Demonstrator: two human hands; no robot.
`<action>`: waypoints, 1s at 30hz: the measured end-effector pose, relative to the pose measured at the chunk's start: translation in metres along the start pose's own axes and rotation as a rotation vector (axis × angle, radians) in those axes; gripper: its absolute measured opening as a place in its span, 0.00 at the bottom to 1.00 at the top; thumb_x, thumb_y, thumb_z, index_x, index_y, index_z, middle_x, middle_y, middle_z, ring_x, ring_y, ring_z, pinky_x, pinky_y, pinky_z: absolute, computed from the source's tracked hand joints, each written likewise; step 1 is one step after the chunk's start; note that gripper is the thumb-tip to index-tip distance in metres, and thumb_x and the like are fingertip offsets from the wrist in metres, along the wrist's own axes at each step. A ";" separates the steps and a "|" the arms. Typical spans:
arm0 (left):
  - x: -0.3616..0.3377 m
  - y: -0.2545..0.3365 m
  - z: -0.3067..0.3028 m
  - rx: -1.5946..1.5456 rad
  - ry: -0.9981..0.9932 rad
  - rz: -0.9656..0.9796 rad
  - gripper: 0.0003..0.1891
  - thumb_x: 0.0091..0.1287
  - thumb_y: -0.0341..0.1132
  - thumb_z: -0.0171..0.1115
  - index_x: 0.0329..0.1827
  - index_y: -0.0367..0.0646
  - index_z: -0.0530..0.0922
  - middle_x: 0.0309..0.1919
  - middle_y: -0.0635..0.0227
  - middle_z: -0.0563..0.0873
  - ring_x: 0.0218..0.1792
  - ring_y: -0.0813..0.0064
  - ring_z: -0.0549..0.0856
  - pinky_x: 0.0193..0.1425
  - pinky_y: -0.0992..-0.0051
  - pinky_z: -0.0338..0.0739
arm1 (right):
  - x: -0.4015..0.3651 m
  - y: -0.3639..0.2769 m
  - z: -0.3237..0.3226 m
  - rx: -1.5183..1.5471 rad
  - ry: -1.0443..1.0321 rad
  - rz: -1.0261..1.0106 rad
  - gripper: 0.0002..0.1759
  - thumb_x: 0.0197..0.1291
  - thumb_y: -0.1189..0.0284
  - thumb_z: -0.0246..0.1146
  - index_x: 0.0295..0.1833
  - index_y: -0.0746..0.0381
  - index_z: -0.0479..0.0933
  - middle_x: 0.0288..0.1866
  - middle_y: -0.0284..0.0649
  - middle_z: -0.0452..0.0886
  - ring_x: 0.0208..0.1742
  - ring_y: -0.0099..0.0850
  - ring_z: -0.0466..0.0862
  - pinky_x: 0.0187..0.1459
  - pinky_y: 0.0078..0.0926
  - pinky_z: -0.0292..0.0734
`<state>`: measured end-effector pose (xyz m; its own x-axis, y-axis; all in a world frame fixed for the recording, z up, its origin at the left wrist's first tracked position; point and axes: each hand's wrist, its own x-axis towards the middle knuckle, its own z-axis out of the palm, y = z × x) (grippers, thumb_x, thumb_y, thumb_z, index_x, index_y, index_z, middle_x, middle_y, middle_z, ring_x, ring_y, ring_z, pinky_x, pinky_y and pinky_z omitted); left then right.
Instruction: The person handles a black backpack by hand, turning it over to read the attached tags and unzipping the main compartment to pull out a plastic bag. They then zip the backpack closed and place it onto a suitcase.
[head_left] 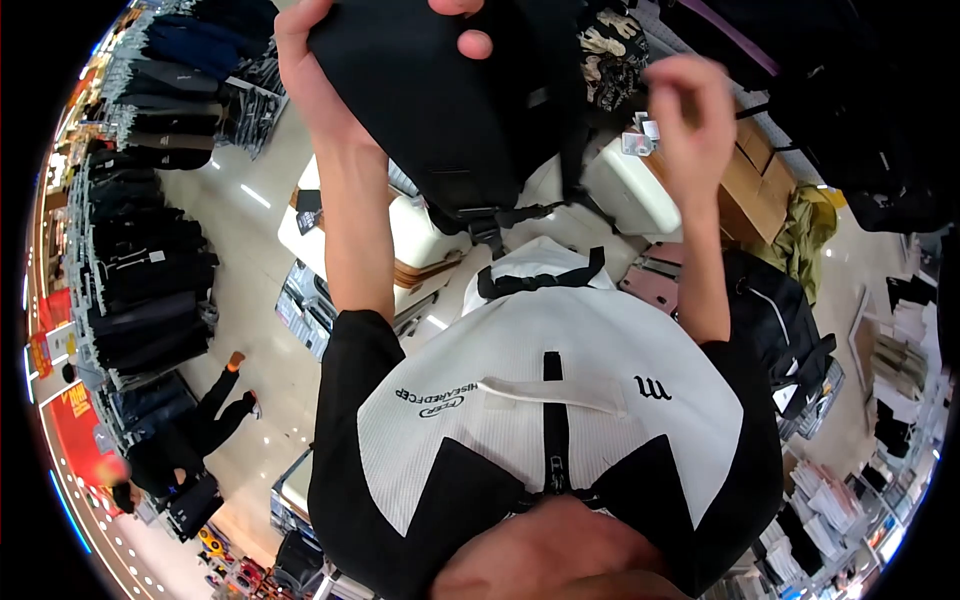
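My left hand (310, 70) grips a black bag (450, 100) at the top of the head view, with its fingertips showing on the bag's front. Straps and a buckle hang from the bag's lower end. To the right of the bag, my right hand (695, 115) is raised with its fingers curled and blurred by motion; whether anything is between them cannot be made out. A small tag (636, 143) shows just left of that hand, near a white suitcase (632, 190).
Dark clothes (150, 255) hang on racks at the left, where another person (180, 440) stands. A cream suitcase (420, 235), a pink suitcase (655, 278), a cardboard box (755, 190) and a black backpack (765, 310) surround me. More black bags (830, 110) hang at the upper right.
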<state>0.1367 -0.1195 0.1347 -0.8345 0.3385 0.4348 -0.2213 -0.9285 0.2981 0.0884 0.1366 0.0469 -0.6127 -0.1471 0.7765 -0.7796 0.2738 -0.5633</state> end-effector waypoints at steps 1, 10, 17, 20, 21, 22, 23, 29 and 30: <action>0.001 -0.003 0.003 -0.012 0.004 0.004 0.39 0.64 0.45 0.55 0.71 0.25 0.56 0.52 0.62 0.74 0.47 0.64 0.78 0.50 0.53 0.77 | -0.013 -0.017 0.006 0.146 -0.205 0.066 0.10 0.57 0.83 0.60 0.42 0.61 0.82 0.41 0.35 0.81 0.40 0.28 0.79 0.44 0.23 0.75; -0.005 -0.003 -0.016 0.026 -0.114 -0.031 0.38 0.65 0.46 0.54 0.70 0.25 0.56 0.51 0.61 0.73 0.46 0.63 0.77 0.51 0.52 0.77 | -0.098 -0.013 0.102 0.025 -0.710 -0.070 0.31 0.56 0.80 0.61 0.68 0.62 0.69 0.66 0.45 0.73 0.63 0.42 0.76 0.62 0.31 0.73; -0.030 0.002 -0.033 0.038 -0.141 -0.113 0.40 0.64 0.48 0.53 0.72 0.26 0.56 0.48 0.59 0.73 0.42 0.59 0.78 0.50 0.51 0.78 | -0.140 0.016 0.154 -0.254 -0.897 -0.254 0.36 0.49 0.73 0.68 0.67 0.60 0.70 0.59 0.45 0.71 0.63 0.42 0.70 0.67 0.31 0.65; -0.045 0.008 -0.041 0.030 -0.131 -0.132 0.41 0.64 0.49 0.53 0.72 0.26 0.55 0.46 0.58 0.73 0.40 0.58 0.79 0.49 0.51 0.78 | -0.139 0.025 0.159 -0.224 -1.164 -0.128 0.32 0.47 0.73 0.69 0.62 0.60 0.73 0.51 0.43 0.79 0.60 0.40 0.75 0.63 0.36 0.69; -0.051 0.010 -0.044 0.026 -0.136 -0.130 0.42 0.64 0.49 0.54 0.73 0.26 0.54 0.45 0.57 0.73 0.39 0.58 0.79 0.48 0.51 0.79 | -0.137 0.026 0.153 -0.209 -1.303 -0.044 0.31 0.47 0.73 0.70 0.61 0.60 0.73 0.49 0.43 0.80 0.59 0.39 0.76 0.62 0.37 0.70; -0.057 0.012 -0.046 0.022 -0.142 -0.129 0.42 0.64 0.49 0.54 0.73 0.26 0.53 0.44 0.57 0.73 0.38 0.58 0.79 0.48 0.51 0.79 | -0.139 0.030 0.151 -0.199 -1.216 -0.076 0.28 0.46 0.72 0.71 0.57 0.60 0.77 0.44 0.42 0.83 0.55 0.40 0.79 0.57 0.39 0.74; -0.063 0.013 -0.046 0.013 -0.148 -0.134 0.43 0.64 0.48 0.54 0.74 0.26 0.52 0.43 0.56 0.73 0.37 0.57 0.79 0.47 0.51 0.79 | -0.138 0.032 0.148 -0.227 -1.250 -0.140 0.27 0.46 0.72 0.71 0.55 0.60 0.78 0.45 0.42 0.83 0.54 0.40 0.80 0.56 0.38 0.75; -0.086 0.010 -0.049 -0.059 -0.093 -0.150 0.43 0.64 0.48 0.55 0.73 0.24 0.52 0.42 0.53 0.74 0.38 0.56 0.81 0.49 0.51 0.81 | -0.143 0.029 0.119 -0.284 -1.478 -0.128 0.21 0.44 0.72 0.73 0.48 0.59 0.81 0.42 0.41 0.84 0.48 0.40 0.83 0.48 0.36 0.79; -0.087 0.010 -0.043 -0.044 -0.067 -0.173 0.42 0.64 0.49 0.56 0.72 0.24 0.55 0.44 0.53 0.76 0.39 0.56 0.82 0.50 0.52 0.81 | -0.147 0.032 0.115 -0.246 -1.397 -0.181 0.20 0.44 0.72 0.73 0.47 0.59 0.81 0.39 0.40 0.84 0.45 0.41 0.84 0.46 0.37 0.80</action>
<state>0.1858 -0.1647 0.0636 -0.7467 0.5018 0.4367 -0.3817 -0.8608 0.3366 0.1387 0.0574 -0.1181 -0.2439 -0.9564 -0.1604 -0.9061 0.2837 -0.3138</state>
